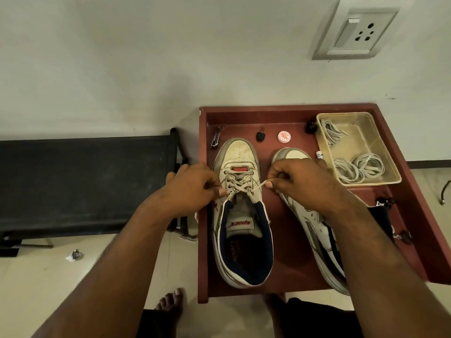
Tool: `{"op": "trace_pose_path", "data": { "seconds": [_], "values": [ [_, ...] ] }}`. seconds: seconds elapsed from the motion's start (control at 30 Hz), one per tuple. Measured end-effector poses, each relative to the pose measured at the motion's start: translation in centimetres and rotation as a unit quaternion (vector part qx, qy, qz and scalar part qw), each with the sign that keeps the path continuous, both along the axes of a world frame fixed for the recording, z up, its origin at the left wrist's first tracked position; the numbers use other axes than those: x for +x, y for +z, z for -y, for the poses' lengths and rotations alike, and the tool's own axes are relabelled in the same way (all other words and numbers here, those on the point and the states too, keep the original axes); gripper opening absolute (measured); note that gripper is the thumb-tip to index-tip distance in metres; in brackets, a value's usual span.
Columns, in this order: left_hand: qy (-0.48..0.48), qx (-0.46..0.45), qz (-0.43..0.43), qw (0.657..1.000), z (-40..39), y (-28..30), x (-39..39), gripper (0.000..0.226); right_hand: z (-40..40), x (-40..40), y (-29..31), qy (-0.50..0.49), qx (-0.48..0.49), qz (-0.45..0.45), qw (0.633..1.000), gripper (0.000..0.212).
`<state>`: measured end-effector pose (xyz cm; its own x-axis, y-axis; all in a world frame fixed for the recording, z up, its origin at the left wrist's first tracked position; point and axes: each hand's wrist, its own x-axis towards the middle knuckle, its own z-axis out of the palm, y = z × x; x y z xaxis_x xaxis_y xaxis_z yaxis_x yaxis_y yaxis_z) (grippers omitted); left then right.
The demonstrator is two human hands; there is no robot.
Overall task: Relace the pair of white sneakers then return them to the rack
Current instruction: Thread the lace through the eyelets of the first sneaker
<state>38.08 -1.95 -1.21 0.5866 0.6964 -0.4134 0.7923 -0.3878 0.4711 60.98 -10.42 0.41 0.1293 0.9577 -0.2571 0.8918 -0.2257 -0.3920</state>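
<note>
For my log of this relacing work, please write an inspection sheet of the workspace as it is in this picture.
Surface: red-brown tray table with a raised rim, against a white wall.
Job's things: left sneaker partly laced, lace crossed through its eyelets; right sneaker beside it, mostly hidden under the arm.
Clutter: clear plastic tray holding coiled spare laces; round red-and-white tin; nail clipper; small black item.
Hands: left hand and right hand each pinch a lace end.
Cables: nothing seen.
Surroundings: black rack at left; wall socket; tiled floor.
</note>
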Motion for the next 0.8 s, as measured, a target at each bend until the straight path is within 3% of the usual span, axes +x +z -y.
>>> {"op": "trace_pose_path", "data": {
  "seconds": [0.27, 0.37, 0.43, 0.5, 0.53, 0.6, 0.67, 0.8],
  "values": [
    [0.05, -0.02, -0.021, 0.998, -0.5, 0.3, -0.6, 0.031, 0.2, 0.7, 0.3, -0.025, 0.039, -0.021, 0.999, 0.011],
    [0.096, -0.075, 0.008, 0.992, -0.7, 0.2, -0.9, 0.032, 0.7, 1.8, 1.6, -0.082, 0.035, -0.105, 0.991, 0.007],
    [0.149, -0.049, 0.035, 0.987, -0.8, 0.7, -1.0, 0.028, 1.1, 2.4, 2.9, -0.121, 0.053, -0.236, 0.963, 0.005],
    [0.151, 0.062, 0.018, 0.986, -0.5, 1.2, -0.3, 0.024, 1.2, 2.0, 4.3, -0.115, 0.075, -0.361, 0.922, 0.007],
    [0.137, 0.084, 0.055, 0.986, -0.1, 1.7, 0.3, 0.024, 1.0, 1.4, 4.9, -0.103, 0.084, -0.426, 0.895, 0.011],
    [0.108, 0.02, 0.181, 0.977, 0.8, 2.9, 1.8, 0.027, 0.8, 0.0, 5.6, -0.084, 0.095, -0.553, 0.824, 0.019],
    [0.089, -0.074, 0.265, 0.957, 1.7, 3.8, 2.8, 0.023, 0.5, -1.0, 5.7, -0.076, 0.109, -0.622, 0.772, 0.024],
    [0.04, -0.15, 0.293, 0.943, 1.7, 3.2, 2.8, 0.052, 0.1, -1.8, 5.6, -0.099, 0.138, -0.663, 0.729, 0.031]
  ]
}}
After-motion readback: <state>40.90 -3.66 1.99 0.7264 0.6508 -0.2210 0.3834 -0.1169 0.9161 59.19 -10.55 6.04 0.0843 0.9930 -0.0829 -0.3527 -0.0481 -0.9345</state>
